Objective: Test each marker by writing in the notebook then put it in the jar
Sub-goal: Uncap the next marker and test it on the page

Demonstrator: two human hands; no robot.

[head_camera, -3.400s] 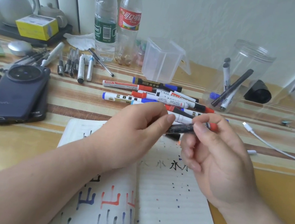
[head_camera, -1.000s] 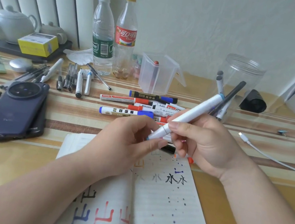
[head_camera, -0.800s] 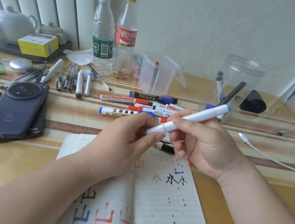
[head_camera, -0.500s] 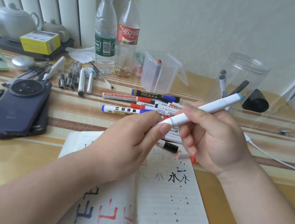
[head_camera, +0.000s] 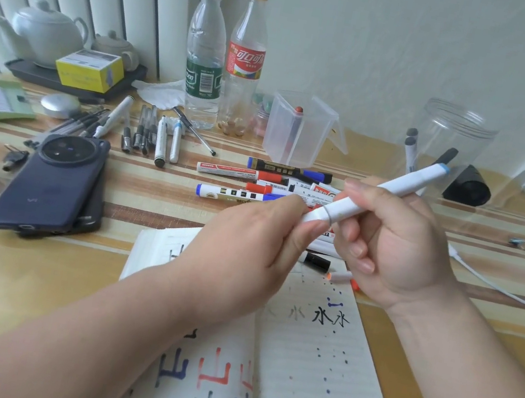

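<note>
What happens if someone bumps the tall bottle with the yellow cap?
It would probably tip easily: the bottle is tall, narrow and looks nearly empty, so likely light. Lying down, its round body would probably roll. Being plastic, it likely wouldn't break.

The marker [head_camera: 395,186] at one o'clock is white with a light blue end. The surface [head_camera: 151,190] has tan, brown and cream stripes. The notebook [head_camera: 303,379] is white, faintly lined, with blue, red and black strokes. The phone [head_camera: 47,190] at ten o'clock is navy.
</note>
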